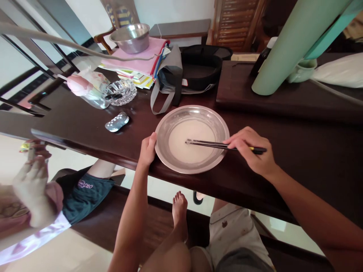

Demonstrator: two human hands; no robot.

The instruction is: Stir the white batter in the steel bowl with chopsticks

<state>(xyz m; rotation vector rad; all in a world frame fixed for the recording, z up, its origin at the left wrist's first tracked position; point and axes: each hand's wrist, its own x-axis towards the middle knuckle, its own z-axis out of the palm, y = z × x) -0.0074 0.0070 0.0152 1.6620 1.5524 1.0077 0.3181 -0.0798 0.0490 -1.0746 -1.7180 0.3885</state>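
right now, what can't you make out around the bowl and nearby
All in the head view:
Left hand: most fingers, hidden by the bowl and the hand itself
Bowl floor: covered by the pale contents
Chopsticks: how deep the tips dip, too small to tell
Yellow item at far left: what it is, too blurred
Green cylinder: upper end, cut off by the top edge

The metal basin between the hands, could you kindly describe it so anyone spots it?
Find the near edge of the dark table and the wearer's left hand. It grips the metal basin of whitish liquid, shallower than the steep-sided metal bowl farther back.
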